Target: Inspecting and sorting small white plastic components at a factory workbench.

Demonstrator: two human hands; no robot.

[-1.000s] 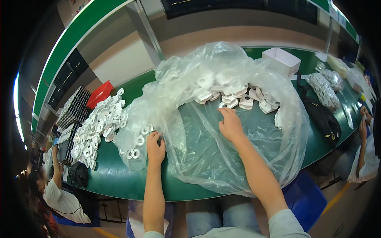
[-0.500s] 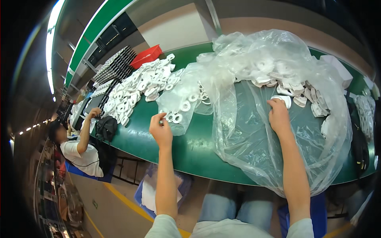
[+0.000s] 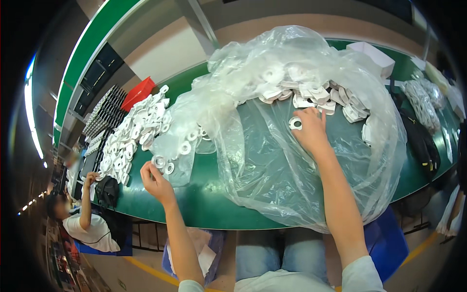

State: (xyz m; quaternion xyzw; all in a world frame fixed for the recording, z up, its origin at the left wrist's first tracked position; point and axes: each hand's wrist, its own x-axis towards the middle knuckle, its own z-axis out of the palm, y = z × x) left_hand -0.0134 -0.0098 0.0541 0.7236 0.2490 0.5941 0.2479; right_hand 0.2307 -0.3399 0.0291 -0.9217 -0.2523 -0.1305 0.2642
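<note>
My right hand (image 3: 311, 130) is closed on a white plastic part with a round hole (image 3: 295, 123), pinched at its left side over a clear plastic bag (image 3: 272, 175). Just beyond the hand, several similar white parts (image 3: 318, 93) lie heaped in the bag's mouth. On the left, my left hand (image 3: 158, 184) has loosely bent fingers with a gap between them. Its fingertips are at a white ring (image 3: 158, 161), and whether they touch it I cannot tell. A second ring (image 3: 169, 168) lies close beside, on a smaller plastic sheet.
A large pile of white parts (image 3: 121, 141) spreads over the green table (image 3: 204, 204) at the left. Behind it stand a red bin (image 3: 138, 93) and stacked trays (image 3: 104, 109). A co-worker (image 3: 92, 228) sits far left near a black bag (image 3: 107, 191). A dark bag (image 3: 419, 143) lies right.
The view has turned, so the scene sits further left. My right hand has drawn the white part slightly away from the heap. My left hand has come nearer the rings.
</note>
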